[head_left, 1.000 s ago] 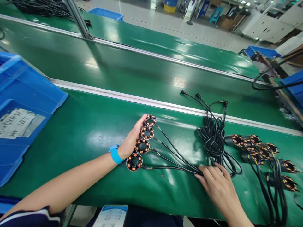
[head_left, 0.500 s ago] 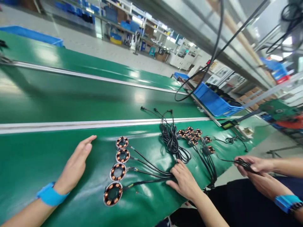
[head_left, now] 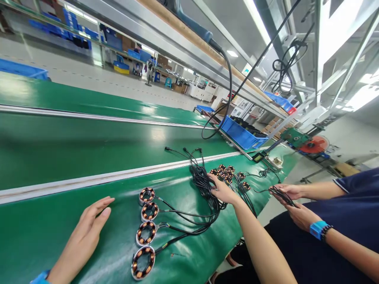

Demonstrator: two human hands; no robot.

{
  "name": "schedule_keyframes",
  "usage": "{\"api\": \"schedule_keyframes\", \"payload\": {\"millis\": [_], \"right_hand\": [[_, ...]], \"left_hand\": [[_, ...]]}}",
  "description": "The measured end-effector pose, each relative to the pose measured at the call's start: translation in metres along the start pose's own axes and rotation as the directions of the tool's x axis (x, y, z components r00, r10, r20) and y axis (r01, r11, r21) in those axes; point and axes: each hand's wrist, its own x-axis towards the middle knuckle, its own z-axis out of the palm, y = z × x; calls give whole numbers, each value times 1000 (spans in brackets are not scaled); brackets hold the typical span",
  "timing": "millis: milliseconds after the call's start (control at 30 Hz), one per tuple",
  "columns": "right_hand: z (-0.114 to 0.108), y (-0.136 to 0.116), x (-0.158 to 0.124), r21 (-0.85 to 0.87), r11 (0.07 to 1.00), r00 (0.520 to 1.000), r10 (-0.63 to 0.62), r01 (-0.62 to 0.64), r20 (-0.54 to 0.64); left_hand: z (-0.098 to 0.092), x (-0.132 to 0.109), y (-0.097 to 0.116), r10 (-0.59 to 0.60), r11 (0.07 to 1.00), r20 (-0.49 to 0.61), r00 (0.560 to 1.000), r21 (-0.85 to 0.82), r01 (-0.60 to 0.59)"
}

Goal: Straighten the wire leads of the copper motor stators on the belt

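My left hand (head_left: 84, 232) lies flat and open on the green belt (head_left: 44, 221), a little left of a column of several round copper-wound coils (head_left: 146, 230). It touches none of them. Black cables (head_left: 189, 221) run from the coils to a tangled cable bundle (head_left: 201, 179). My right hand (head_left: 221, 190) rests on the right side of that bundle, fingers bent over the cables, next to a second cluster of coils (head_left: 226, 173).
A co-worker in dark blue sits at my right; that person's two hands (head_left: 291, 203) hold a black cable. Blue bins (head_left: 241, 136) stand at the far end of the line. A metal rail (head_left: 89, 179) divides the belts. Cables hang from overhead.
The view has swung right and up. My right hand slid from the gathered cable ends further along to the tangled bundle. My left hand stays flat beside the coils.
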Motion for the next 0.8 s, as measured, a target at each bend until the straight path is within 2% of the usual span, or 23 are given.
{"api": "schedule_keyframes", "payload": {"millis": [33,100,200,267,367,433,467,533,633,733,800], "right_hand": [[-2,4,-6,50,998,1000,-31,31,-6],[-2,9,-19,29,1000,1000,2,-1,-28],[11,7,-31,-201,968,984,129,-152,-123],[22,4,-33,-266,946,965,123,-184,-230],[26,3,-32,-106,985,909,82,-137,-409],[23,2,-26,4,992,859,110,-125,-500],[21,1,-21,29,990,849,134,-139,-511],[20,-4,-8,11,983,872,166,-182,-460],[29,-17,13,-163,940,916,237,-301,-324],[40,-27,19,-302,877,906,275,-373,-323],[45,-25,11,-304,887,912,244,-347,-329]], "left_hand": [[1,0,-1,19,1000,1,1000,4,-19],[3,0,-3,54,998,9,998,26,-54],[4,0,-5,62,996,26,998,66,-64],[4,0,-5,56,996,25,998,73,-58],[4,0,-3,60,996,17,998,63,-61],[4,0,-1,70,996,19,997,58,-71],[4,0,-1,78,995,16,997,57,-79],[5,0,-1,98,993,11,995,59,-99],[6,1,-4,119,991,5,993,65,-119],[6,1,-7,141,988,12,990,62,-141],[6,1,-9,143,988,28,989,55,-144]]}}
